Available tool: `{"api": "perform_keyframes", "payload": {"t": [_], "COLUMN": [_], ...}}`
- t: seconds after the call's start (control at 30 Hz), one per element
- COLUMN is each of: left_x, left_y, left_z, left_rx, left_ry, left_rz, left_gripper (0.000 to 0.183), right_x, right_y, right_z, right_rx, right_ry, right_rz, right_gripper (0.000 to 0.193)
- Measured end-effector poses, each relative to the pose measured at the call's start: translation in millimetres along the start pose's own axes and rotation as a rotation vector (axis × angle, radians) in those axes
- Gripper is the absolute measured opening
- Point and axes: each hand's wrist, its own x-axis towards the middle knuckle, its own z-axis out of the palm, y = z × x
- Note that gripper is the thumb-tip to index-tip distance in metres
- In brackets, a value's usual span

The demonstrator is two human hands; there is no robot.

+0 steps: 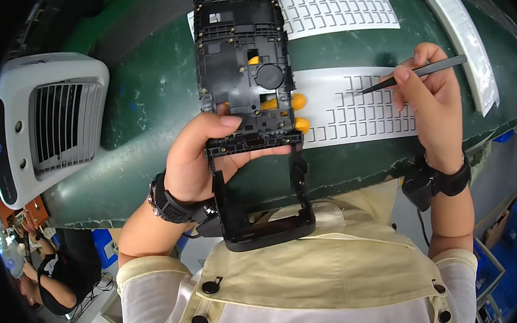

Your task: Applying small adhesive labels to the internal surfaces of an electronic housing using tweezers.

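My left hand [190,152] is closed round the lower part of a black plastic housing frame [222,63], held upright above the green table. Its thumb lies on the front face; yellow finger cots [299,101] show through the openings and past the right edge. The frame's lower loop [271,233] hangs down in front of my apron. My right hand [435,106] pinches black tweezers [435,66], whose tips point left onto a white sheet [318,85]. Rows of small dark L-shaped pieces [362,114] cover much of that sheet, and its upper left part is bare. Whether the tips grip a piece is too small to tell.
A second white sheet [337,4] with similar pieces lies behind, partly covered by the frame. Along the right stands a long white strip [460,39]. A white appliance with a dark grille [65,126] sits on the green table [142,98] at left. Another person [66,283] is at lower left.
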Motion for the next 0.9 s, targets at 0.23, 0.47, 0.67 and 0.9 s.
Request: {"api": "perform_keyframes", "payload": {"t": [0.23,0.47,0.67,0.9], "left_x": [-0.9,-2.2,-0.8,-7.1], "left_y": [2.7,1.6,0.7,4.0], "left_z": [1.4,-3.9,1.1,-0.5], "left_rx": [0.055,0.058,-0.024,0.01], "left_ry": [0.064,0.029,0.022,-0.036], "left_rz": [-0.025,-0.029,-0.033,0.019], "left_gripper": [0.042,0.04,0.041,0.042], "right_x": [0.0,-0.6,1.0,4.9], "right_y": [5.4,7.8,3.6,-2.0], "right_z": [2.8,5.1,0.8,-2.5], "right_rx": [-0.132,-0.178,-0.095,0.15], "right_ry": [-0.048,-0.05,-0.07,-0.1], "right_rz": [-0.054,-0.07,-0.029,-0.019], "right_gripper": [0.022,0.022,0.019,0.017]}}
